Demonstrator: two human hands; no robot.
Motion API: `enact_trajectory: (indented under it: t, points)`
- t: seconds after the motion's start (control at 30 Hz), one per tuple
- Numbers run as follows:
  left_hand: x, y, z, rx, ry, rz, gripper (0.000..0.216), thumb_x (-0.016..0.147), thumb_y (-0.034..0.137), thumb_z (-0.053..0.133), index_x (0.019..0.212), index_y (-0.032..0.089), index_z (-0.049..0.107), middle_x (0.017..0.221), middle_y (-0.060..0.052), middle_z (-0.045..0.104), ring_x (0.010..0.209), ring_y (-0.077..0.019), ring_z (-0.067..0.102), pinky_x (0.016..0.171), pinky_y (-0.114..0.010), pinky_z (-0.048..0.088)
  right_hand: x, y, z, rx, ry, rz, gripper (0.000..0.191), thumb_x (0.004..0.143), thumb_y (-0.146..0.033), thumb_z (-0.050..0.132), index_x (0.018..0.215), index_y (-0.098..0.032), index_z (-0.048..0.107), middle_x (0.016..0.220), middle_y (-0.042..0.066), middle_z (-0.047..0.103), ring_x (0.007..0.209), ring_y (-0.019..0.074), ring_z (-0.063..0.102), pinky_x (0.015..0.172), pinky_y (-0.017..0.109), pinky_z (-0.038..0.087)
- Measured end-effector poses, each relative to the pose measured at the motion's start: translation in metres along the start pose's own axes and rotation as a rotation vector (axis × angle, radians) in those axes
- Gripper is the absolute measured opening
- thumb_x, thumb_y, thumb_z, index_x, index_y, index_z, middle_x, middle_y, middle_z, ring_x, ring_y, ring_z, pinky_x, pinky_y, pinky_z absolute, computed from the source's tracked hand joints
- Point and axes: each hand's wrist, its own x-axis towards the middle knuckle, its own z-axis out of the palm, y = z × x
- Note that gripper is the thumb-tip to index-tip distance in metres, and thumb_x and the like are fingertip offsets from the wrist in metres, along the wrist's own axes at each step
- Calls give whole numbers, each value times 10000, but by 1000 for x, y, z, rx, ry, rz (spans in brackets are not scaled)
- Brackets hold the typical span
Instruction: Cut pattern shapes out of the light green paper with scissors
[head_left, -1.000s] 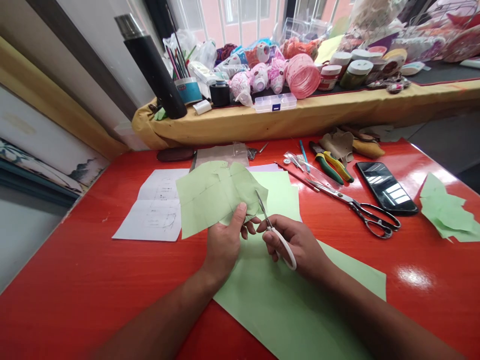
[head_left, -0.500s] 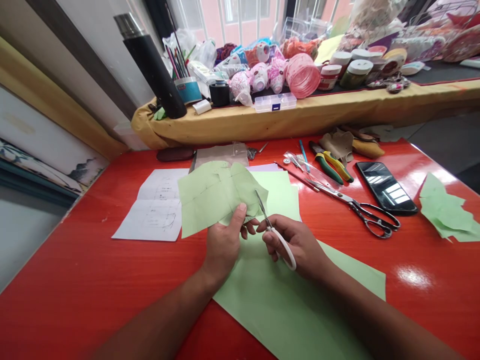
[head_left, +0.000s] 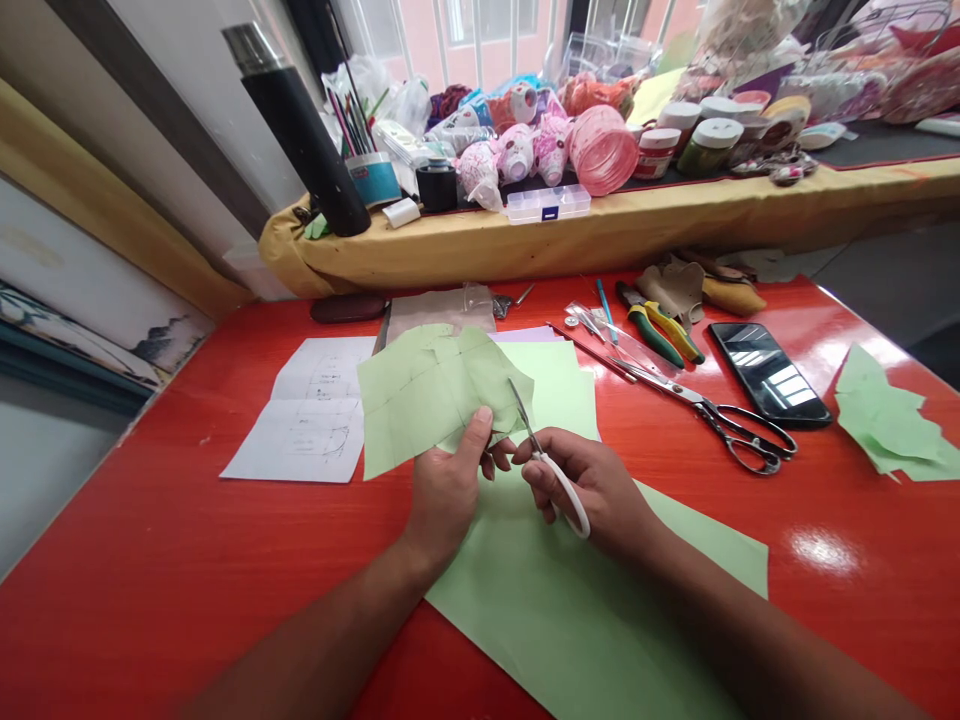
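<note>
Pinched between the thumb and fingers of my left hand [head_left: 454, 480] is a piece of green paper [head_left: 420, 390] with pencil lines and a cut, wavy edge. It is held up above the table and slightly bent. My right hand [head_left: 589, 485] is closed on white-handled scissors [head_left: 564, 490], their blades pointing up and away across the paper's right part. Whether the blades are fully closed is hard to make out. Under both hands lies a large green sheet [head_left: 592, 610], flat on the red table [head_left: 247, 580].
A folded white sheet with drawings [head_left: 307, 420] lies left. To the right are large metal scissors [head_left: 739, 430], pliers [head_left: 664, 330], a phone [head_left: 769, 370] and green paper scraps [head_left: 892, 420]. A black flask [head_left: 307, 150] and several jars [head_left: 709, 145] stand on the ledge behind.
Both hands, the paper and the scissors keep nearly the same pose. The whole view has shifted very slightly.
</note>
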Motion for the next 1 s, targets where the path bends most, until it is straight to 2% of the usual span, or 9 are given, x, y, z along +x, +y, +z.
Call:
enact_trajectory:
  t: [0.23,0.6,0.83,1.0]
  points:
    - [-1,2,0,26,8,-16,506,953,534,705,567,211,763,613,-62,742,593,-180,615,660,-314,521,0,0,0,5,-3,-1,535,918,-734,734,969,-203,698,648,-24,581,558,157,573,534,281,511]
    - [-1,0,-1,30,13,-45,521,954,545,718,544,223,738,593,-42,711,603,-180,614,684,-316,525,1,0,0,13,-10,-26,485,952,-678,740,965,-194,712,639,-28,592,538,136,558,519,260,488]
    - [-3,1,0,15,-6,-10,511,955,530,712,547,223,715,589,-30,702,591,-170,614,662,-302,518,0,2,-1,12,-10,-20,480,961,-673,733,1013,-196,719,723,2,643,577,146,587,554,278,523]
    - [-3,1,-1,15,-17,-4,515,958,531,709,550,218,711,586,-26,696,590,-165,612,659,-295,517,1,2,-1,24,-8,-25,477,957,-667,742,999,-192,721,692,-10,631,547,132,567,529,258,505]
